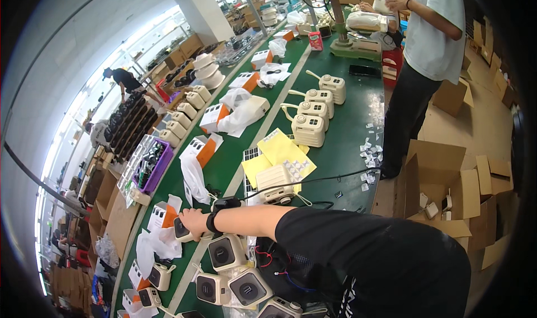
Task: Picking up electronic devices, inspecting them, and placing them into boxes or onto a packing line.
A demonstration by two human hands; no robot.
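Observation:
My right arm, in a black sleeve with a dark wristband, reaches left across the bench. My right hand is closed over the edge of a small cream speaker with a dark square front; its fingertips are partly hidden. Right beside it sit another cream speaker and more of the same kind, one nearer to me. Some of them lie on clear plastic. A white-and-orange box and a white bag stand just left of the hand. My left hand is not in view.
A cream speaker lies near yellow sticker sheets, with a black cable crossing beside it. Several cream units stand farther up the green bench. A purple crate is at left. A co-worker stands by open cartons.

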